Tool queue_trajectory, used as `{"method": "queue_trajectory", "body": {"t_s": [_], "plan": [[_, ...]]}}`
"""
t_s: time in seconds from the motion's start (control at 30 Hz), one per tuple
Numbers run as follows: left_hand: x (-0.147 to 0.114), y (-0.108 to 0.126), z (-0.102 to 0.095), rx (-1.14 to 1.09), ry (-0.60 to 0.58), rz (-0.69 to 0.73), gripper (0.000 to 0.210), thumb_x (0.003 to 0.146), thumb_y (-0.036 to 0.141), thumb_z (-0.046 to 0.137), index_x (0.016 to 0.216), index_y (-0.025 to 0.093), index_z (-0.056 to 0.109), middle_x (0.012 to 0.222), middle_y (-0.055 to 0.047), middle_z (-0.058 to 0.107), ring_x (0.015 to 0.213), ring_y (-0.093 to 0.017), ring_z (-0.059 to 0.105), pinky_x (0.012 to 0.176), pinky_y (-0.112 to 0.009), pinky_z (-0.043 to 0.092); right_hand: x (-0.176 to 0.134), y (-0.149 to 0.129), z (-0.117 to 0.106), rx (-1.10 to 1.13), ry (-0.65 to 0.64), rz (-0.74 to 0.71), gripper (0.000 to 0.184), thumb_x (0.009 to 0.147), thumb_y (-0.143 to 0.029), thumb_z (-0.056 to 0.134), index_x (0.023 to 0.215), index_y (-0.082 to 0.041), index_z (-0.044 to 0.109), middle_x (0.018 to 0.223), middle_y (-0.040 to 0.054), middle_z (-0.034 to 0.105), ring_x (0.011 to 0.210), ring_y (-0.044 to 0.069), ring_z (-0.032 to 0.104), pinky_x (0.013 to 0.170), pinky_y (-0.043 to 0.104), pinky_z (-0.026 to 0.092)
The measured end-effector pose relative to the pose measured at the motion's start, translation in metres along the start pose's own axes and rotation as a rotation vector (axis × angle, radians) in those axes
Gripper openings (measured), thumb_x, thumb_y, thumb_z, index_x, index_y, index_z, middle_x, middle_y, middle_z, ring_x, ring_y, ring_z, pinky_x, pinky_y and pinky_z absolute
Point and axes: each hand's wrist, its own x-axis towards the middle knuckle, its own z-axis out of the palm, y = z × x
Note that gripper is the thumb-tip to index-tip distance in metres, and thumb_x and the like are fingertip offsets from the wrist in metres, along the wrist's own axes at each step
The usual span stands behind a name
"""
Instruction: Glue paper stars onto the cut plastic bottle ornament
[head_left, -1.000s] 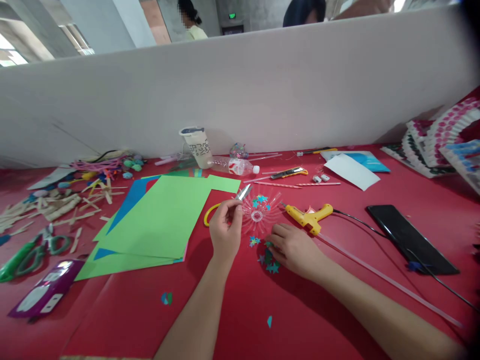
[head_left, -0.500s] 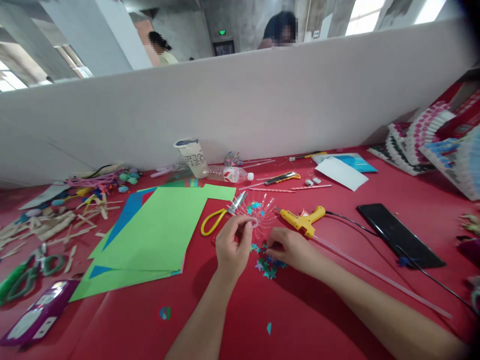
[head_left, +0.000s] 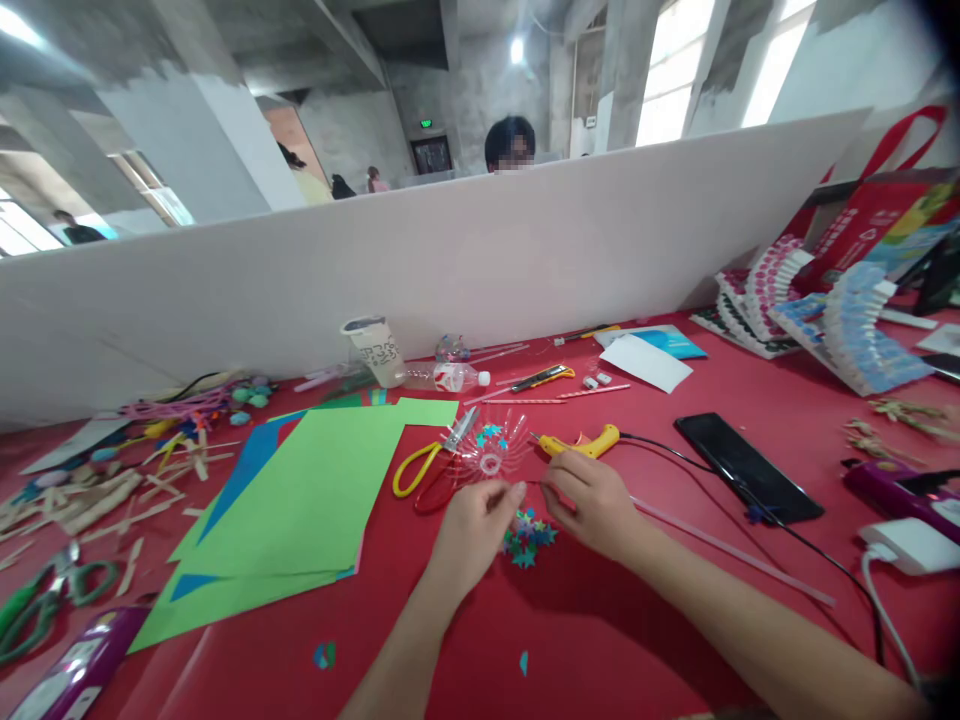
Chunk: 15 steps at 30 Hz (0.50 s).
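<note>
My left hand (head_left: 480, 525) is closed in a pinch just left of a pile of small blue and green stars (head_left: 529, 545); what its fingertips hold, if anything, is too small to make out. Facing it, with a narrow gap between, my right hand (head_left: 592, 505) also has its fingers curled and pressed together, their contents hidden. It partly covers the yellow glue gun (head_left: 604, 440). Beyond the left fingers lies a clear plastic bottle top cut into spread strips (head_left: 490, 463), a few stars on it. Yellow-handled scissors (head_left: 416, 470) rest beside it.
Green paper sheets (head_left: 300, 490) lie left, near green-handled scissors (head_left: 56, 600) and wooden sticks (head_left: 127, 490). A plastic bottle (head_left: 446, 377), paper cup (head_left: 379, 350) and utility knife (head_left: 544, 378) lie at the back. The gun's cord crosses a black phone (head_left: 742, 465) on the right.
My left hand has let go of the cut bottle top, which now lies on the table. Both hands have come closer together between it and the star pile. The camera view has tilted up.
</note>
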Motion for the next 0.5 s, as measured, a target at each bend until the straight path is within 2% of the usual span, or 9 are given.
{"method": "queue_trajectory", "body": {"t_s": [0.13,0.2,0.27,0.37,0.5], "plan": [[-0.006,-0.003,0.01,-0.411,-0.103,-0.198,0.029,0.08,0.045,0.055,0.077,0.017,0.056,0.046,0.005,0.049,0.037,-0.009,0.045,0.033,-0.017,0.027,-0.01,0.0,-0.007,-0.209,0.025,-0.285,0.019,0.092,-0.02,0.042,0.094,-0.02,0.061,0.085,0.0066,0.062,0.073,0.016,0.054,0.07,0.032,0.042],[-0.007,-0.005,0.015,-0.52,-0.092,-0.222,0.022,0.076,0.038,0.062,0.078,0.016,0.056,0.049,0.005,0.052,0.038,-0.008,0.047,0.032,-0.015,0.029,-0.012,-0.001,-0.008,-0.229,0.02,-0.311,0.02,0.092,-0.02,0.042,0.096,-0.021,0.061,0.087,0.0065,0.062,0.073,0.016,0.055,0.068,0.032,0.042],[-0.007,-0.005,0.017,-0.545,-0.065,-0.225,0.019,0.072,0.032,0.065,0.078,0.015,0.056,0.052,0.004,0.055,0.038,-0.007,0.047,0.032,-0.014,0.031,-0.011,-0.002,-0.01,-0.175,0.039,-0.274,0.019,0.091,-0.02,0.043,0.099,-0.021,0.06,0.092,0.0079,0.062,0.079,0.018,0.056,0.071,0.033,0.044],[-0.004,-0.006,0.02,-0.49,-0.036,-0.19,0.019,0.071,0.031,0.065,0.074,0.014,0.057,0.058,0.001,0.061,0.039,-0.007,0.049,0.033,-0.015,0.034,-0.008,-0.003,-0.011,0.027,0.078,-0.142,0.016,0.089,-0.021,0.047,0.1,-0.019,0.059,0.096,0.0087,0.06,0.088,0.019,0.056,0.076,0.032,0.045],[-0.001,-0.009,0.026,-0.309,-0.029,-0.128,0.019,0.074,0.032,0.06,0.077,0.013,0.06,0.046,0.003,0.055,0.035,-0.008,0.047,0.034,-0.017,0.035,-0.005,-0.001,-0.009,0.196,0.058,0.025,0.006,0.085,-0.021,0.053,0.082,-0.02,0.058,0.084,0.0042,0.057,0.078,0.016,0.054,0.07,0.029,0.045]]}}
